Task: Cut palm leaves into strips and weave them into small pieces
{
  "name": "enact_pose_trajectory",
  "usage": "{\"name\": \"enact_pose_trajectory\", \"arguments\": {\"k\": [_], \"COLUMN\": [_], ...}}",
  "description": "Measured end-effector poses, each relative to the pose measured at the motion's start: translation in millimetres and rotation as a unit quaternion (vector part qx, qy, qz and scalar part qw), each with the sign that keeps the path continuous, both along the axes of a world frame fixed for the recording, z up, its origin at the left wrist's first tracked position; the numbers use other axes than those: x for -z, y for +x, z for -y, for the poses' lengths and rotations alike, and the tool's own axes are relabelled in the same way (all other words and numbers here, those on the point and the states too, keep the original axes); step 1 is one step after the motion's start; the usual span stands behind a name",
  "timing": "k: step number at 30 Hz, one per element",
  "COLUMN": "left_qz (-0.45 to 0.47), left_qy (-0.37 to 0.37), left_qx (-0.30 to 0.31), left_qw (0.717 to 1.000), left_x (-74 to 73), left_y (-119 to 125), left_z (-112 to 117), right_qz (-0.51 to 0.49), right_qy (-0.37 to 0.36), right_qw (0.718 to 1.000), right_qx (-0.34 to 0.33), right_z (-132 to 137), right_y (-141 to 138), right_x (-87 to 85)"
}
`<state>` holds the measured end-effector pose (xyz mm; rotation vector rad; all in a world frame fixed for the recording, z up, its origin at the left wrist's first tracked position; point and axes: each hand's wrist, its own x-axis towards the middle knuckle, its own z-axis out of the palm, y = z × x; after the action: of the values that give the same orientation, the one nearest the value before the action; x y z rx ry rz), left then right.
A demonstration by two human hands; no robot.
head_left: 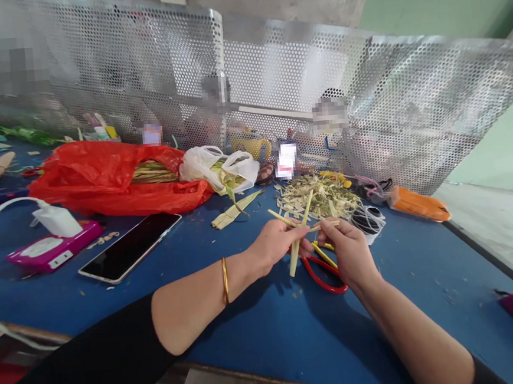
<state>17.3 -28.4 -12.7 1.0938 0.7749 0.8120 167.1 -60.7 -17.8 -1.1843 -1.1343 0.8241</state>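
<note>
My left hand (pixel 278 242) pinches pale straw strips (pixel 295 257) that cross each other, one pointing toward me and one to the upper left. With thumb and fingertips, my right hand (pixel 347 250) grips the right end of a crossing strip. Both hands are just above the blue table. Below them lies a pair of scissors with red handles (pixel 330 287), and a yellow-handled tool (pixel 324 254) shows partly behind my fingers. A heap of straw scraps (pixel 319 196) lies beyond my hands. The exact way the strips join is hidden by my fingers.
A perforated metal screen (pixel 273 66) closes off the back. On the blue table (pixel 258 328) are a red plastic bag (pixel 99 175), a white bag (pixel 237 170), a dark phone (pixel 130 249), a purple power strip (pixel 52 246), a thread spool (pixel 368 221) and an orange packet (pixel 417 203).
</note>
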Motion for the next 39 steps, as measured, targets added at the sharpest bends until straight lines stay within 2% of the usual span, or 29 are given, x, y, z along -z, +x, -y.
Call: {"name": "enact_pose_trajectory", "arguments": {"k": [3, 7, 10, 13, 16, 18, 20, 22, 25, 28, 31, 34, 39], "left_qz": [-0.011, 0.017, -0.001, 0.006, 0.067, 0.075, 0.062, 0.043, -0.001, -0.048, -0.070, -0.085, -0.084], "left_qy": [0.026, 0.011, 0.028, 0.024, -0.032, -0.064, -0.069, -0.046, -0.001, 0.018, 0.010, 0.017, 0.026], "left_qx": [-0.025, -0.043, -0.019, 0.092, 0.240, 0.303, 0.330, 0.298, 0.185, 0.131, 0.109, 0.104, 0.100], "left_qw": [0.999, 0.999, 0.999, 0.995, 0.968, 0.948, 0.939, 0.952, 0.983, 0.990, 0.992, 0.991, 0.991], "left_x": [2.5, 7.0, 5.9, -1.0, -11.4, -16.7, -17.7, -13.7, -3.9, 0.4, -1.7, -3.1, 1.0], "left_y": [4.6, 7.8, 3.8, -8.0, -22.6, -29.0, -30.1, -26.0, -15.2, -7.1, -4.2, -2.8, 0.2], "left_z": [3.7, 4.4, 1.6, -5.3, -14.1, -17.9, -18.5, -16.0, -8.3, -0.3, 4.4, 6.1, 8.2], "right_qz": [-0.063, -0.120, -0.127, -0.122, -0.085, -0.057, -0.013, 0.043, 0.103, 0.117, 0.084, 0.022, -0.028], "right_qy": [-0.024, -0.071, -0.070, -0.048, -0.039, -0.042, -0.033, -0.014, 0.001, -0.002, -0.020, -0.050, -0.071], "right_qw": [0.998, 0.989, 0.989, 0.991, 0.995, 0.997, 0.998, 0.997, 0.992, 0.990, 0.994, 0.998, 0.997], "right_qx": [0.003, -0.044, -0.036, -0.012, -0.023, -0.042, -0.058, -0.066, -0.067, -0.073, -0.063, -0.022, 0.007], "right_z": [-1.5, -0.7, -0.5, -1.0, -0.5, 0.7, 2.1, 3.3, 4.6, 4.9, 3.8, 2.1, 1.2], "right_y": [-1.6, -4.2, -1.5, 6.4, 13.8, 15.9, 15.7, 13.8, 9.6, 6.1, 3.5, -0.1, -3.6], "right_x": [3.2, 4.7, 1.5, -6.8, -16.4, -20.9, -23.0, -23.0, -21.2, -18.1, -12.6, -5.4, 0.7]}}
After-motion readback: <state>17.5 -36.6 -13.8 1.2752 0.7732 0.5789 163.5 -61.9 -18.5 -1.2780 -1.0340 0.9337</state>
